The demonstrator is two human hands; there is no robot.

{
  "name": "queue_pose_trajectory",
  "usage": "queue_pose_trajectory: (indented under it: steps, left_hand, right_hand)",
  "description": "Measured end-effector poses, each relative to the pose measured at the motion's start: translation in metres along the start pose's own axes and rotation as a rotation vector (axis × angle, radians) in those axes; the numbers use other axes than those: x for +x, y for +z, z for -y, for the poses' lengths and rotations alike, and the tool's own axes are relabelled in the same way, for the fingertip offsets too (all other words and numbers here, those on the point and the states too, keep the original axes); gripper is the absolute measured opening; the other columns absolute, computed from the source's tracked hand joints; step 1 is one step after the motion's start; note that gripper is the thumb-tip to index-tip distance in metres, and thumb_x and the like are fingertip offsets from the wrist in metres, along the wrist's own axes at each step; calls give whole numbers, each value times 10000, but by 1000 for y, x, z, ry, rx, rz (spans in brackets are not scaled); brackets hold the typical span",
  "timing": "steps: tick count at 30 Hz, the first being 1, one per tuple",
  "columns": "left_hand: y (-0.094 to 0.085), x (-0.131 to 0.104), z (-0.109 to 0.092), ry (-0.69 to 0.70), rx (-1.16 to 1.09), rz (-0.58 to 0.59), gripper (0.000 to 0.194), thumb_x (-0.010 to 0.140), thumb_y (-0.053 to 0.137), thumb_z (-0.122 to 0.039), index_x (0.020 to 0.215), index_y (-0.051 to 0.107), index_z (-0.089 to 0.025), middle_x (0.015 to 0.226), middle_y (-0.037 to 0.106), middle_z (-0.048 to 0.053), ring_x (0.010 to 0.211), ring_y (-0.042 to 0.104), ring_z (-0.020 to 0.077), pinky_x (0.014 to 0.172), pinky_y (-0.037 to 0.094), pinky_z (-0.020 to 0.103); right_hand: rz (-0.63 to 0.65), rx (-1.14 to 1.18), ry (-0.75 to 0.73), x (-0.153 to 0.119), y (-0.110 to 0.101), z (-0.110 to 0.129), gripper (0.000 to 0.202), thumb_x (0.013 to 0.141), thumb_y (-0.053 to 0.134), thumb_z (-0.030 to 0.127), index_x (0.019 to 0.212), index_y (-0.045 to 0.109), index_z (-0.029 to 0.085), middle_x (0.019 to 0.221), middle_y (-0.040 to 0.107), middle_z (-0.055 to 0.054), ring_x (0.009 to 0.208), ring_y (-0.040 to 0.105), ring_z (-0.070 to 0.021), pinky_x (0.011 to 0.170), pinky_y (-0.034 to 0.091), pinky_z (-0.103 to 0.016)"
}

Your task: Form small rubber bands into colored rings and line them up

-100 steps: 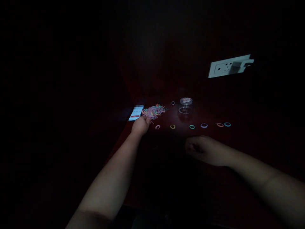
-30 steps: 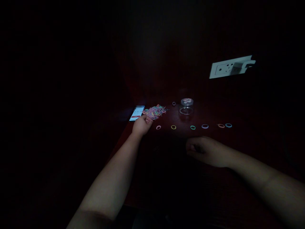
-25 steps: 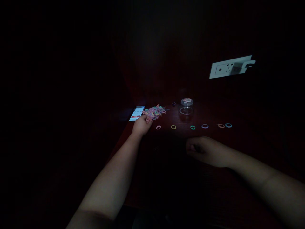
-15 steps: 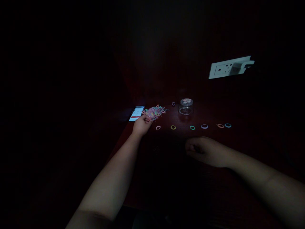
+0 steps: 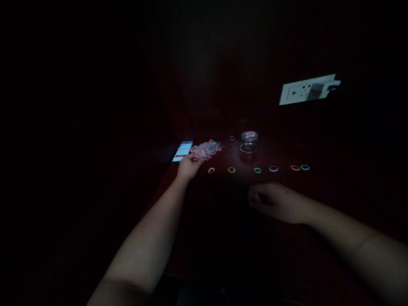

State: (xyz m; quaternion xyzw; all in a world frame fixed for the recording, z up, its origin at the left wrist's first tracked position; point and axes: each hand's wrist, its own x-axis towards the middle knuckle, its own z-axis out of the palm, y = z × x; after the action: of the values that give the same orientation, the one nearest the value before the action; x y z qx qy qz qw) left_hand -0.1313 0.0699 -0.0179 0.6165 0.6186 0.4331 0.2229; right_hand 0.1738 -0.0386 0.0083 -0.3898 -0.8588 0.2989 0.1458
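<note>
My left hand (image 5: 190, 165) is at the near edge of a pile of small coloured bands (image 5: 208, 148), its fingers pinched together; whatever they hold is too small to make out. My right hand (image 5: 270, 200) rests curled on the dark table, its fingertips in shadow. Between and beyond the hands lies a row of separate bands: pink (image 5: 211, 170), yellow (image 5: 231, 170), green (image 5: 257, 170), violet (image 5: 273, 168), orange (image 5: 295, 168) and blue (image 5: 305, 168). The last two sit close together.
A lit phone (image 5: 182, 152) lies left of the pile. Behind the row stands a clear lidded jar (image 5: 249, 144), with one pale band (image 5: 232, 138) to its left. A white wall socket (image 5: 307, 90) with a plug is at the upper right. The surroundings are very dark.
</note>
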Motion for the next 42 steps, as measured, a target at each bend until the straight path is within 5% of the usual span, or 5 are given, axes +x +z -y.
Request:
queue_pose_trajectory:
  steps: [14, 28, 32, 37, 42]
  left_hand:
    - [-1, -1, 0, -40, 34, -47, 169, 714, 723, -314, 783, 688, -163, 749, 728, 40, 678, 668, 171, 662, 506, 262]
    - [4, -10, -22, 40, 23, -17, 168, 793, 671, -323, 823, 662, -158, 737, 696, 19, 667, 636, 148, 648, 488, 239]
    - [10, -30, -46, 192, 59, 94, 148, 829, 632, -311, 869, 665, -173, 716, 664, 7, 646, 610, 134, 635, 478, 238]
    - [22, -69, -80, 639, 62, 388, 109, 851, 624, -264, 911, 681, -193, 931, 682, 42, 790, 622, 134, 741, 485, 257]
    - [30, -85, -90, 670, 55, 464, 92, 859, 629, -251, 918, 687, -213, 896, 678, 30, 797, 625, 136, 724, 483, 265]
  right_hand:
    - [5, -9, 10, 0, 1, -1, 117, 850, 537, 264, 810, 626, 200, 710, 610, 7, 615, 521, -126, 551, 367, -247]
    - [4, -3, 11, 0, 1, -1, 118, 847, 540, 263, 808, 633, 200, 702, 615, 10, 607, 520, -125, 549, 363, -247]
    - [-30, 18, 6, 0, 1, -1, 94, 847, 546, 269, 852, 615, 205, 725, 605, 12, 619, 519, -124, 559, 372, -247]
    - [-226, 107, 22, 3, 2, -2, 212, 845, 574, 304, 1036, 534, 222, 745, 548, 37, 614, 499, -117, 567, 393, -241]
    - [-267, 162, -26, 4, 3, -2, 113, 887, 526, 300, 956, 548, 214, 728, 521, 30, 621, 485, -117, 566, 394, -234]
